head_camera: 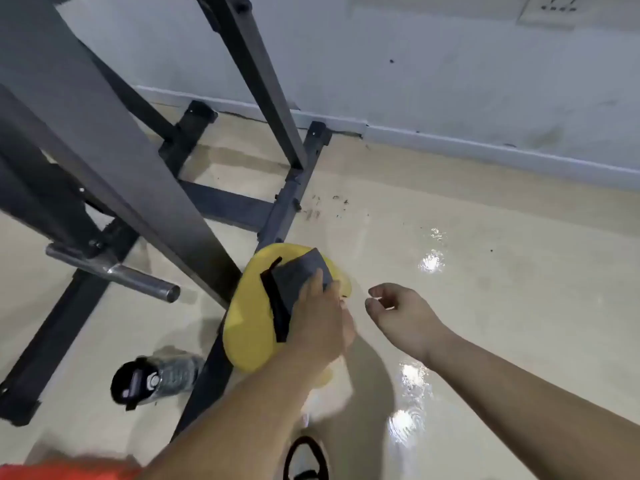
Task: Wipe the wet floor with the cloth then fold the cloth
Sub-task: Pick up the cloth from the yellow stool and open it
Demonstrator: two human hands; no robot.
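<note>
My left hand (pixel 322 320) grips a yellow cloth (pixel 246 327) that has a grey panel and a black strip on top, and holds it above the floor beside the metal frame. My right hand (pixel 398 313) hovers just right of the cloth with its fingers loosely curled, holding nothing. The beige floor has shiny wet patches (pixel 431 263) to the right of the hands, and another wet patch (pixel 412 379) lies under my right forearm.
A dark metal rack frame (pixel 194 216) fills the left side, and a steel bar (pixel 114 271) sticks out of it. A black-capped bottle (pixel 156 379) lies on the floor by the frame. Dirt specks (pixel 325 202) sit near the wall baseboard (pixel 485 150). A shoe (pixel 304 459) shows at the bottom.
</note>
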